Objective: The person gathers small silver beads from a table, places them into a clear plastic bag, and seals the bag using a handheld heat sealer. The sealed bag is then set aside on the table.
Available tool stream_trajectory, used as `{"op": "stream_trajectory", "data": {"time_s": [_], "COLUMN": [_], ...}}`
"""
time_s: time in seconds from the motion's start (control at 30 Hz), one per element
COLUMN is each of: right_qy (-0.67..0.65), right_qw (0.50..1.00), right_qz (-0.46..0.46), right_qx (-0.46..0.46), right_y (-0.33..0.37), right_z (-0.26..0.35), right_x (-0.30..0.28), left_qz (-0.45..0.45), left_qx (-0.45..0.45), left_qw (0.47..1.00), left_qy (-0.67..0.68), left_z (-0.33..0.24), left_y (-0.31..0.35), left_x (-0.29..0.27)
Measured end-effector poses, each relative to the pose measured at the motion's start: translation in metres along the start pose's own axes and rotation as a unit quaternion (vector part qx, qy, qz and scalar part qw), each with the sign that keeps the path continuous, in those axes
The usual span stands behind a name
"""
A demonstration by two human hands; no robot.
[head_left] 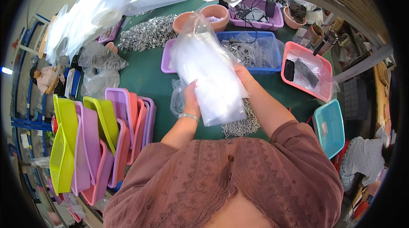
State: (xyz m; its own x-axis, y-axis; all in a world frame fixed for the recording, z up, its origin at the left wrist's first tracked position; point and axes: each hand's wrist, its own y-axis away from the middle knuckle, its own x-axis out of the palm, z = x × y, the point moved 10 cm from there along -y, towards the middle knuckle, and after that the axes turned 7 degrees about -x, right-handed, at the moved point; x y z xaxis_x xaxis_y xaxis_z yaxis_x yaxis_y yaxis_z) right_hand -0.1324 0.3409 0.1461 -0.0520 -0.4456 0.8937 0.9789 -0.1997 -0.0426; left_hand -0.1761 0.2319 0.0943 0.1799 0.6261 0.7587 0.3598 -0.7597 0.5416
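Film bundle (211,85) held nearside-left of blue basket (266,70): left hand (191,96) grasping left edge; right hand (242,75), partly hidden, right edge. Risk: slick layers could slide if grip slackens; lower edge, dipping, could scatter silvery parts (242,125) nearside of basket.

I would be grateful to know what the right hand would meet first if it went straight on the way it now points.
Most likely the clear plastic bundle, whose right edge the right hand appears to touch, though depth is hard to judge here.
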Motion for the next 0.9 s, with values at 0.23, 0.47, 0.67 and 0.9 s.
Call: {"op": "stream_trajectory", "data": {"time_s": [0.23, 0.47, 0.67, 0.9], "right_qy": [0.174, 0.177, -0.045, 0.101], "right_qw": [0.98, 0.981, 0.992, 0.988], "right_qz": [0.085, -0.077, -0.094, 0.016], "right_qx": [-0.034, -0.015, -0.072, -0.116], "right_y": [-0.025, -0.041, 0.022, 0.053], "right_z": [-0.015, 0.016, 0.012, 0.009], "right_x": [0.041, -0.023, -0.039, -0.001], "left_qz": [0.077, 0.044, -0.174, -0.067], "left_qx": [-0.001, 0.043, 0.138, 0.118], "left_qw": [0.997, 0.996, 0.927, 0.99], "left_qy": [0.002, -0.071, -0.301, 0.048], "left_z": [0.013, -0.011, -0.061, -0.054], "left_y": [0.01, -0.03, -0.046, -0.084], "left_x": [0.011, 0.014, -0.007, -0.014]}}
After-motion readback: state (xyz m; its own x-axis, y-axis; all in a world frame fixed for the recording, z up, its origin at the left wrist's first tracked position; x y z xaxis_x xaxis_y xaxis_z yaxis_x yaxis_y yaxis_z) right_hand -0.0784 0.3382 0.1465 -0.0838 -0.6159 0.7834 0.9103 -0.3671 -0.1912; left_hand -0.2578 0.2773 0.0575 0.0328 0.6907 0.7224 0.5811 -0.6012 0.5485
